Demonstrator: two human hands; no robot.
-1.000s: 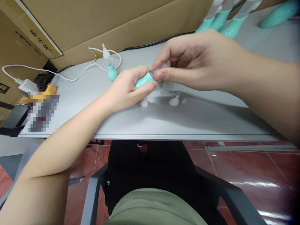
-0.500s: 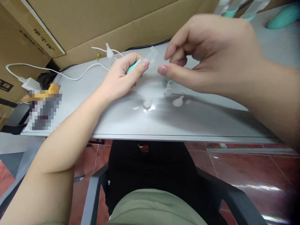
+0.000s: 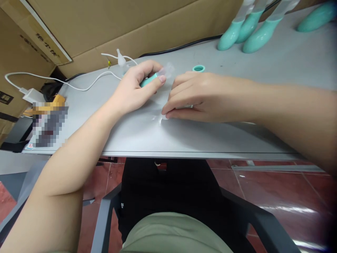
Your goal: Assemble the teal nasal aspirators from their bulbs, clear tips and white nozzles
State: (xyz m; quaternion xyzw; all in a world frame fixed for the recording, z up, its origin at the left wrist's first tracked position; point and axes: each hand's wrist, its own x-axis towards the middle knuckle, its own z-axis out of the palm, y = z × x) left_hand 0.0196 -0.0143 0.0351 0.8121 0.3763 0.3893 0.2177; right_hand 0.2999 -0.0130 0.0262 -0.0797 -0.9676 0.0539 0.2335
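Note:
My left hand (image 3: 143,82) is closed round a teal squeeze bulb (image 3: 149,80) of what looks like a nasal aspirator. A clear tube (image 3: 166,71) sticks out of the bulb past my thumb, pointing up and right. Low over the table, my right hand (image 3: 198,96) has its fingertips pinched on a small white round piece (image 3: 164,117) at the table surface. Just beyond this hand is the round opening of another teal bulb (image 3: 198,68). The white nozzle piece and clear tube that lay nearby are mostly hidden under my right hand.
Several teal bulbs with clear tubes (image 3: 260,35) stand at the back right, near another teal piece (image 3: 316,17). A white nozzle (image 3: 121,59) rises behind my left hand. A white cable (image 3: 86,89) crosses the grey table (image 3: 137,140) at left. Cardboard (image 3: 147,21) lines the back.
My right hand let go of the clear tube, lifted away to the right, then came down onto the small white round piece. My left hand drew back left with the bulb.

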